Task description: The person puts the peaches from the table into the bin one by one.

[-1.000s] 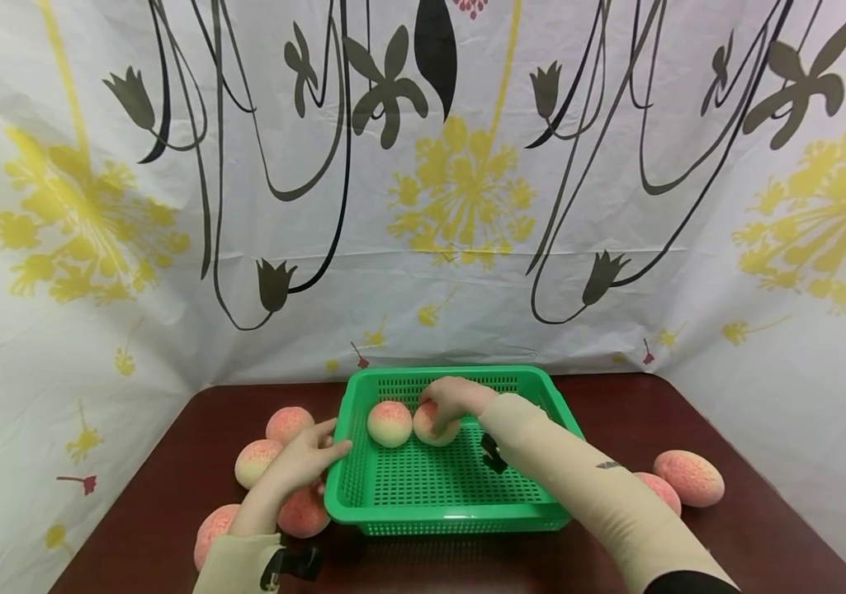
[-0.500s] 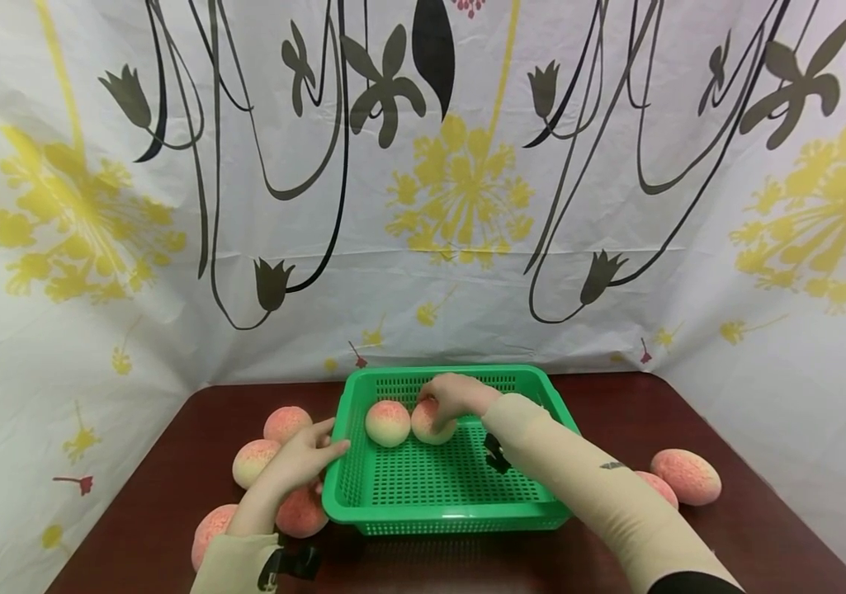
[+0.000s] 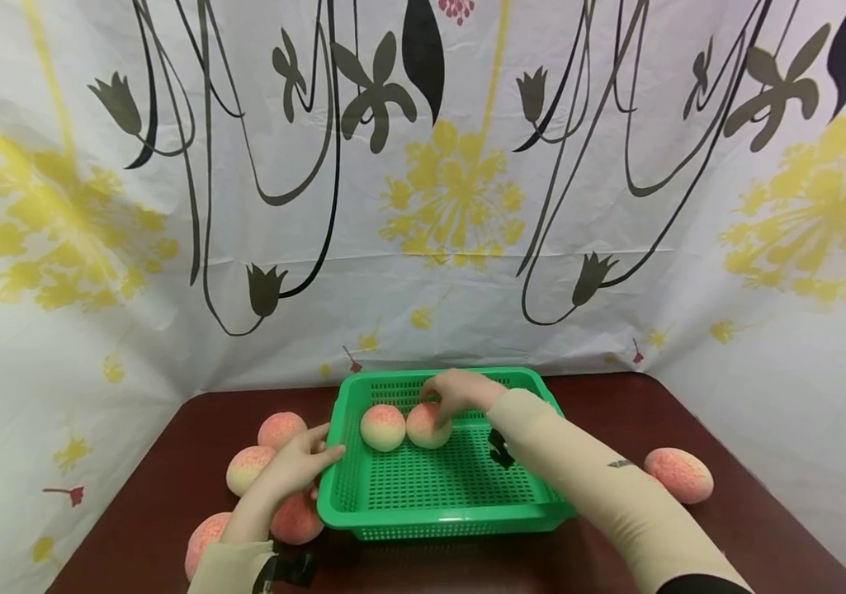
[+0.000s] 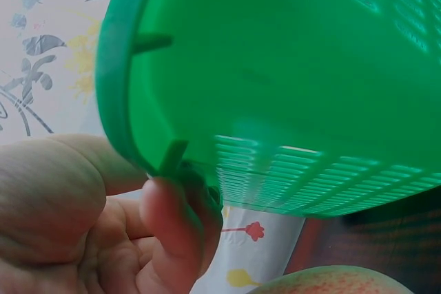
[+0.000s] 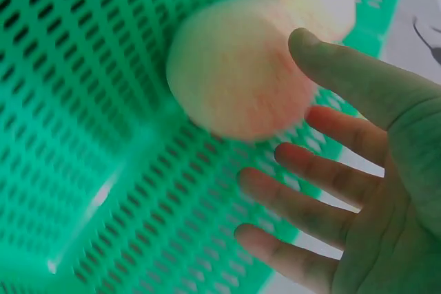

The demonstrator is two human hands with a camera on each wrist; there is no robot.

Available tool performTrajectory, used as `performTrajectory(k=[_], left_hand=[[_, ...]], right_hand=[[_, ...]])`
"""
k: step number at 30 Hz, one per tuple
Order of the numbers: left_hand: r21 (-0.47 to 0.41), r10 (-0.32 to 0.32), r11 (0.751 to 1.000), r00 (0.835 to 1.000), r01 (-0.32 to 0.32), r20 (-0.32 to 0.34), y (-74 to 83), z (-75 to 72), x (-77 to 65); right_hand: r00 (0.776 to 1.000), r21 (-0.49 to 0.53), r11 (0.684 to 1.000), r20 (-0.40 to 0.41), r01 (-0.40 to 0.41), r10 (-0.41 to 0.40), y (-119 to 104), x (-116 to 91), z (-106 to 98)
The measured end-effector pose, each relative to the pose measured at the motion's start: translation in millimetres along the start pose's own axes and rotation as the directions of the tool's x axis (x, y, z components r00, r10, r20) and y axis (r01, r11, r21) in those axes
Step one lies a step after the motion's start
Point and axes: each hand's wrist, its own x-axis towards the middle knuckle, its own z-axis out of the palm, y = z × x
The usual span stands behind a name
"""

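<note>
A green plastic basket (image 3: 452, 517) stands on the table with two peaches side by side at its back left. My right hand (image 3: 463, 392) is over the right-hand peach (image 3: 425, 429). In the right wrist view the fingers are spread and nearly straight, the thumb (image 5: 331, 60) overlapping that peach's edge. The other peach (image 3: 383, 427) sits just left of it. At the basket's left side my left hand (image 3: 296, 466) grips the rim. The left wrist view has its curled fingers (image 4: 172, 228) at the underside of the rim.
Several peaches lie on the dark red table (image 3: 601, 412) left of the basket, among them a pale one (image 3: 250, 470) and a redder one (image 3: 296, 520) by the left forearm. Another peach (image 3: 678, 476) lies at the right. A patterned white sheet (image 3: 423, 313) hangs behind.
My right hand has risen slightly and shifted a little right relative to the peach, which stays in the basket. My left hand keeps its place on the rim. The head view has shifted slightly.
</note>
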Motion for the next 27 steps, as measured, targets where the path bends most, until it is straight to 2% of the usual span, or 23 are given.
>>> performTrajectory(k=[5,9,18,23,27], left_hand=[[-0.023,0.004,1.0,1.0,-0.004,0.014,1.3,1.0,-0.3],[-0.027,-0.001,1.0,1.0,0.001,0.017,2.0,0.7,-0.4],[-0.04,-0.033,0.999,0.998,0.035,0.048,-4.8,-1.0,-2.1],[-0.024,-0.024,0.999,0.998,0.025,0.054,-3.1,-4.0,-0.6],[-0.05,-0.046,0.998,0.997,0.049,0.062,-1.5,-2.9,3.1]], right_hand=[[0.999,-0.012,0.999,-0.033,-0.038,0.038,22,-21,-25],[0.996,0.013,0.997,-0.056,-0.076,0.076,51,-45,-41],[0.987,0.019,0.992,-0.097,-0.123,0.124,130,-113,-51],[0.981,0.074,0.982,-0.074,-0.172,0.177,158,-150,-55],[0.967,0.088,0.963,-0.003,-0.253,0.255,173,-177,-55]])
